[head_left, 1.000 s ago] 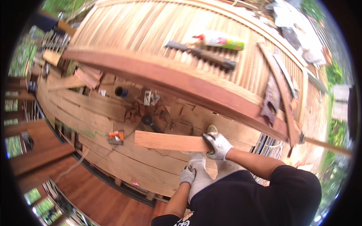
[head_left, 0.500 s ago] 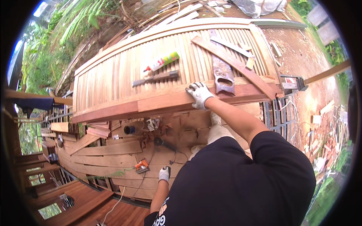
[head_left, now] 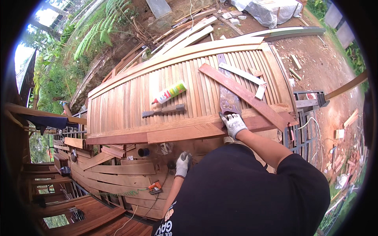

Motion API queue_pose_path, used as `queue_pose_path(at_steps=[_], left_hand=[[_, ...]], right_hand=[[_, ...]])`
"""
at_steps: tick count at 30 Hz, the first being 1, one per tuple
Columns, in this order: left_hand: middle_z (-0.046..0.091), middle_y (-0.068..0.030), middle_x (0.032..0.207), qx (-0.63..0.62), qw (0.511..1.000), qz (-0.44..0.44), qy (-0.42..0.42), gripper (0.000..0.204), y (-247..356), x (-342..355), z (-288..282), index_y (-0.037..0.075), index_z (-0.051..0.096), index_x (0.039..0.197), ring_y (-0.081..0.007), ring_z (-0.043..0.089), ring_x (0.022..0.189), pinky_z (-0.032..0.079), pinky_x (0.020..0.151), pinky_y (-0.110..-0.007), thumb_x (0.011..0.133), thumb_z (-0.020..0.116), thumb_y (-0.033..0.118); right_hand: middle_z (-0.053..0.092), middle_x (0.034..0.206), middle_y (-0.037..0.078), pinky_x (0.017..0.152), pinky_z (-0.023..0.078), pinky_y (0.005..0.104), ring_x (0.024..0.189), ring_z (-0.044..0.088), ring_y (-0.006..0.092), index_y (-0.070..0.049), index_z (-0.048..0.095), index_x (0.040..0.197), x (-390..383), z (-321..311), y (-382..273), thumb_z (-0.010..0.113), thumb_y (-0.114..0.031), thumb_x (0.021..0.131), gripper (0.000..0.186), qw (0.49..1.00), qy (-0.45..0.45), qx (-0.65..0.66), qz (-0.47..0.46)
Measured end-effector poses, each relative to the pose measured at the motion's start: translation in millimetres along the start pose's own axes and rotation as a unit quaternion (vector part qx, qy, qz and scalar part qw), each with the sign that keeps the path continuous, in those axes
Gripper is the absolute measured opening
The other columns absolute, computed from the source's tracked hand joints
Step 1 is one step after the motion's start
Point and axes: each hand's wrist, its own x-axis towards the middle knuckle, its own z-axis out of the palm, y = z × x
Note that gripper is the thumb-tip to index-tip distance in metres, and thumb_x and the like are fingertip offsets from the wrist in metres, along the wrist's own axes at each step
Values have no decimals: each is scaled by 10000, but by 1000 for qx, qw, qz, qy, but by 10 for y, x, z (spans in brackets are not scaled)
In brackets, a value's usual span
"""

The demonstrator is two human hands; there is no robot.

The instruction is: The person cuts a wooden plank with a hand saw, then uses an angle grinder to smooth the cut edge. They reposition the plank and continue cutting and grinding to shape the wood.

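Saw: we find it right of centre in the frame, lying flat on the slatted panel, handle toward the lower edge and blade tip toward the upper edge. Its long axis runs steeply up the picture, leaning a little left at the top and roughly along the slats. A reddish plank crosses over the blade on a slant, from upper left to lower right, and a square lies just beside it. We see our right hand, gloved, with fingers bent at the saw's handle; whether they are closed tight round it, we cannot tell. Our left hand, gloved too, hangs below the panel, left of the lower centre, fingers loosely curled; how far they close is unclear to us. Left of the saw, a bottle carries a coloured printed label and points its red tip lower left, above a chisel. White letters stand upside down on our black shirt, at the lower edge.
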Motion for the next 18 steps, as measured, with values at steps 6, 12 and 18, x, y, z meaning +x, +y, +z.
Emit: queue_pose_path(at_steps=[6,12,18], left_hand=[[738,-56,1101,-11,1000,0,25,252,232,75,-7,11,691,1215,-152,681,976,537,890,-304,999,647,135],[760,-101,1014,102,991,-75,48,292,-809,-169,-148,43,716,1161,-216,708,928,535,844,-349,991,661,273],[757,-137,1122,166,966,-196,37,393,-1646,-369,-21,111,731,1190,-302,707,1110,533,928,-386,948,675,416]], right_hand=[[607,1211,216,1021,447,511,1129,593,406,-68,445,1509,-24,-5,214,713,-141,744,814,957,247,130,-82],[598,1162,233,977,463,532,1082,589,430,-41,459,1458,-237,-441,85,719,-71,704,798,895,388,201,-94],[601,1265,250,987,490,503,1110,623,431,14,523,1378,-410,-434,-30,730,-46,743,670,876,353,291,-155]])
